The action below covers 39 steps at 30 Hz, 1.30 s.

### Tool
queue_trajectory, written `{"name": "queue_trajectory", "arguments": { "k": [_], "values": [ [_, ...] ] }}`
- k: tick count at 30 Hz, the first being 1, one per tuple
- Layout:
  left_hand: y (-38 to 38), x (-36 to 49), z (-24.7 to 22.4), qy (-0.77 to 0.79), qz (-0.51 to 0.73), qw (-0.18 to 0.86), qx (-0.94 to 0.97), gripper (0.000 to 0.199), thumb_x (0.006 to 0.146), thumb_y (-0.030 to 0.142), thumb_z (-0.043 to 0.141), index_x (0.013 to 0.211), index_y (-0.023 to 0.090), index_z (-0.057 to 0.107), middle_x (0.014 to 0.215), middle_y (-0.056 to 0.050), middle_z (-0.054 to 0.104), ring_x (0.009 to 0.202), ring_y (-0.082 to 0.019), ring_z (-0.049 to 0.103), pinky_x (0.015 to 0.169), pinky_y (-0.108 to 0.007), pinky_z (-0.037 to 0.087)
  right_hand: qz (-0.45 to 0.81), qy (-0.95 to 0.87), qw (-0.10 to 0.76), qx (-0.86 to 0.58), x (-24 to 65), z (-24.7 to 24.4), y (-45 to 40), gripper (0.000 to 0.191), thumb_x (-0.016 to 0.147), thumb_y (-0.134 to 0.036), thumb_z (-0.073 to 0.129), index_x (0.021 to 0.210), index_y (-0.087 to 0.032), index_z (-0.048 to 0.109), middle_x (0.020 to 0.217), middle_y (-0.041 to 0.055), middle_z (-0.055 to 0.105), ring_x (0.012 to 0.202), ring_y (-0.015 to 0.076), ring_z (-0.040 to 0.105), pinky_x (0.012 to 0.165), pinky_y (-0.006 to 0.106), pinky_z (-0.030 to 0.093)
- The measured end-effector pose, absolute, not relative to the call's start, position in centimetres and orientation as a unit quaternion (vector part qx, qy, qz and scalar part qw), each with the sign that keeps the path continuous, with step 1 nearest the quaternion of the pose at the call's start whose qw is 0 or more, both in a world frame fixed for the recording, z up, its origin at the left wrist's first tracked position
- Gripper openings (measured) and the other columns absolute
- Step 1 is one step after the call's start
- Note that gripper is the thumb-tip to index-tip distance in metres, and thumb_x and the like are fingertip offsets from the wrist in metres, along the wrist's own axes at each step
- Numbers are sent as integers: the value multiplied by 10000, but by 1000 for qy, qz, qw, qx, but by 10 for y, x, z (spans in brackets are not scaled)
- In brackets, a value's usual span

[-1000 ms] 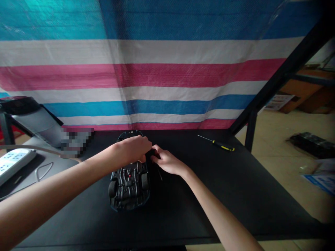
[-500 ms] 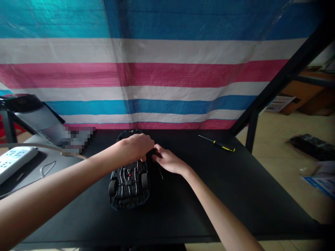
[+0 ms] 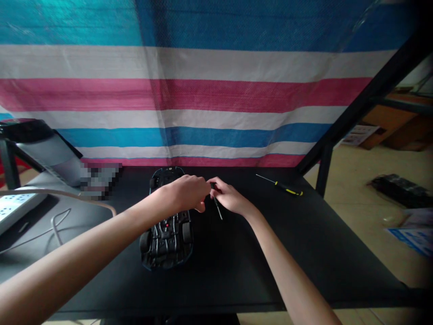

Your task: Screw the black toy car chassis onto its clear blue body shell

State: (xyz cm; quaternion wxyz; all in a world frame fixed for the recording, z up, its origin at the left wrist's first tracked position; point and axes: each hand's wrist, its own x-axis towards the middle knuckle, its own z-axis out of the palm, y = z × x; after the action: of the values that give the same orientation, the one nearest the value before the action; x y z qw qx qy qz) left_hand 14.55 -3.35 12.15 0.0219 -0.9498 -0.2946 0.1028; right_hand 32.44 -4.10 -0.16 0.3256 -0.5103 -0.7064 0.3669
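Observation:
A toy car [image 3: 169, 239] lies upside down on the black table [image 3: 243, 271], wheels and dark underside facing up. My left hand [image 3: 189, 193] reaches over its upper right part, fingers closed and bent down, and what they hold, if anything, is hidden. Just to the right, my right hand [image 3: 227, 195] is closed on a thin screwdriver [image 3: 218, 208], whose metal shaft points down toward the table. The fingertips of both hands meet or nearly meet near the screwdriver's dark handle.
A second screwdriver [image 3: 288, 188], yellow and black, lies at the back right. At the left are a white power strip [image 3: 20, 203], cables and a grey bag-like object [image 3: 54, 155]. A striped sheet [image 3: 216, 97] hangs behind the table, beside a slanted black frame bar [image 3: 352, 110].
Both hands have moved a little to the right, away from the car's middle. More of the screwdriver shaft now shows beneath my right hand.

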Motion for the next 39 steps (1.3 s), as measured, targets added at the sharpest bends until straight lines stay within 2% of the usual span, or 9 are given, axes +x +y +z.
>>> {"name": "queue_trajectory", "arguments": {
  "k": [6, 11, 14, 17, 20, 23, 27, 32, 39],
  "values": [
    [-30, 143, 85, -251, 46, -26, -967, 70, 839, 104, 651, 805, 134, 704, 857, -82, 756, 791, -192, 728, 692, -258, 482, 347, -707, 318, -528, 331, 0, -42, 293, 960, -250, 487, 1232, -195, 580, 794, -2, 643, 754, 174, 614, 717, 286, 423],
    [-24, 92, 82, -294, -157, -122, -935, 86, 942, 195, 547, 938, 176, 631, 931, -22, 664, 841, -151, 630, 777, -260, 493, 347, -697, 317, -542, 331, 0, -42, 275, 963, -287, 499, 1210, -220, 600, 775, -17, 650, 738, 163, 607, 714, 283, 419],
    [-15, 44, 71, -408, -283, -103, -862, 131, 950, 298, 551, 1004, 195, 610, 1043, -46, 625, 1007, -213, 589, 947, -381, 491, 349, -694, 320, -543, 330, 1, -43, 267, 962, -305, 510, 1195, -227, 613, 774, -15, 657, 736, 164, 611, 711, 285, 424],
    [-6, 1, 51, -482, -343, -152, -792, 334, 932, 401, 582, 1216, 227, 559, 1290, -80, 552, 1272, -268, 508, 1104, -467, 434, 349, -692, 325, -542, 328, 2, -45, 264, 958, -312, 515, 1183, -229, 625, 761, -16, 654, 718, 164, 606, 696, 286, 421],
    [-5, -28, 38, -480, -284, -345, -755, 655, 923, 479, 601, 1487, 281, 334, 1491, -110, 452, 1379, -289, 460, 1103, -471, 462, 345, -687, 343, -540, 327, 3, -44, 267, 961, -330, 514, 1173, -226, 637, 744, -19, 639, 711, 162, 601, 699, 288, 419],
    [-10, -38, 38, -463, -220, -497, -700, 812, 945, 508, 578, 1588, 366, 103, 1562, -138, 387, 1308, -296, 542, 994, -448, 550, 339, -675, 369, -541, 329, 2, -40, 286, 965, -366, 505, 1168, -221, 645, 729, -20, 623, 694, 161, 590, 682, 286, 416],
    [-18, -31, 48, -455, -195, -586, -642, 869, 933, 525, 609, 1588, 445, 43, 1623, -169, 288, 1139, -295, 641, 751, -367, 620, 331, -657, 397, -549, 335, 1, -36, 305, 950, -394, 522, 1161, -214, 649, 730, -17, 617, 692, 163, 578, 660, 283, 410],
    [-25, -12, 51, -448, -206, -588, -641, 862, 941, 484, 618, 1589, 428, 52, 1613, -201, 297, 953, -208, 675, 696, -321, 607, 332, -631, 429, -555, 340, 5, -37, 341, 934, -426, 542, 1174, -208, 650, 731, -12, 603, 700, 169, 570, 631, 280, 411],
    [-22, -11, 46, -424, -176, -608, -647, 875, 940, 429, 605, 1587, 424, 15, 1570, -203, 350, 700, -115, 678, 745, -423, 633, 333, -573, 517, -542, 335, 13, -39, 334, 939, -458, 562, 1164, -216, 606, 802, 4, 631, 674, 151, 564, 581, 258, 436]
  ]
}}
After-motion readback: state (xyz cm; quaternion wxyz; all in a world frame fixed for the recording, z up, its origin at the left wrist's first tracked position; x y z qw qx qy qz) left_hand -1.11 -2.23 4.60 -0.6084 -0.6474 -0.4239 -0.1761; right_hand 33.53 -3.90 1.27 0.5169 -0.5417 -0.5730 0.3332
